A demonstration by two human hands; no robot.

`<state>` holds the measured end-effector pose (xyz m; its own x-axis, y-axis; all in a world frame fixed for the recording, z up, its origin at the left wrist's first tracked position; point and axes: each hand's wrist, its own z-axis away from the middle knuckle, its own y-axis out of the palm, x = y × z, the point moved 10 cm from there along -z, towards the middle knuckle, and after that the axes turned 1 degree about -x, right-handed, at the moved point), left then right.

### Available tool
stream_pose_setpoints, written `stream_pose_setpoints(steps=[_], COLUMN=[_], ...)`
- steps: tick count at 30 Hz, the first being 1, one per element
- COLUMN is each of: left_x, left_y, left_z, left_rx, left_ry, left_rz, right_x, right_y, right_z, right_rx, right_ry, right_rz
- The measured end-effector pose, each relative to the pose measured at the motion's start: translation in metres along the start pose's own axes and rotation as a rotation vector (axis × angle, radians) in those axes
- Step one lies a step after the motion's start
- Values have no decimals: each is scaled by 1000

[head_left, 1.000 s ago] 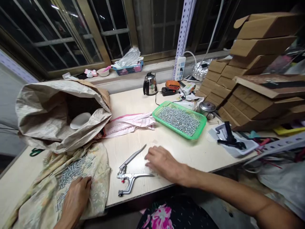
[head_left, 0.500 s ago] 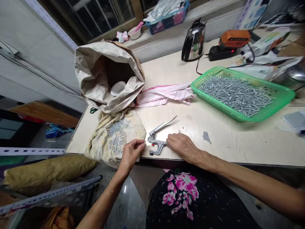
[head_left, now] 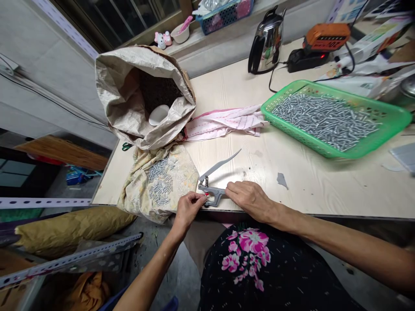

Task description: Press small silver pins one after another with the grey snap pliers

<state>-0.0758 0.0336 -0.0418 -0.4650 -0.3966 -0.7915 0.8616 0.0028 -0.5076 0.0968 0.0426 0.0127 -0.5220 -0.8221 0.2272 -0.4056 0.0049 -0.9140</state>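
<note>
My right hand [head_left: 248, 196] is closed around the lower handle of grey metal hand-press pliers [head_left: 214, 190] at the table's front edge. The long upper lever of the pliers stands raised, with a coil spring below it and a small red part at the jaw. My left hand [head_left: 190, 208] is pinched at the open jaw, fingertips beside the red part. What those fingertips hold is too small and hidden to make out. Left of the pliers, many small silvery metal pins [head_left: 161, 181] lie scattered on a yellowish patterned cloth [head_left: 184, 166].
A green plastic basket [head_left: 301, 140] full of similar metal pins stands at the right. Behind the patterned cloth, an open woven sack [head_left: 112, 93] holds a white bowl [head_left: 158, 115]. A pink-white cloth [head_left: 223, 125], a kettle [head_left: 266, 43] and an orange battery on a charger [head_left: 326, 39] are farther back.
My left hand has moved right, from beside the pliers up to their jaw. My right hand keeps its grip on the handle. The camera view has shifted slightly.
</note>
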Motion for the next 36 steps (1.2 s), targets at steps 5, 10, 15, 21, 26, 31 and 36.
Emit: stream_pose_setpoints(steps=[5, 10, 15, 21, 26, 31, 36], left_x=[-5, -10, 0, 4, 7, 8, 9], left_y=[5, 12, 17, 22, 23, 22, 22], left_z=[-7, -13, -17, -20, -19, -16, -18], left_rx=[95, 222, 309, 372, 384, 365, 359], left_ry=[30, 44, -62, -104, -126, -148, -154], left_rz=[-145, -334, -313, -323, -318, -312, -317], right_x=[-8, -15, -25, -54, -66, -67, -65], right_y=[10, 26, 25, 16, 28, 20, 14], right_z=[1, 3, 1, -8, -12, -17, -21], right_rx=[50, 117, 150, 148, 223, 209, 228], right_ry=[31, 72, 129, 174, 156, 155, 149], right_rz=[-65, -46, -77, -61, -86, -82, -56])
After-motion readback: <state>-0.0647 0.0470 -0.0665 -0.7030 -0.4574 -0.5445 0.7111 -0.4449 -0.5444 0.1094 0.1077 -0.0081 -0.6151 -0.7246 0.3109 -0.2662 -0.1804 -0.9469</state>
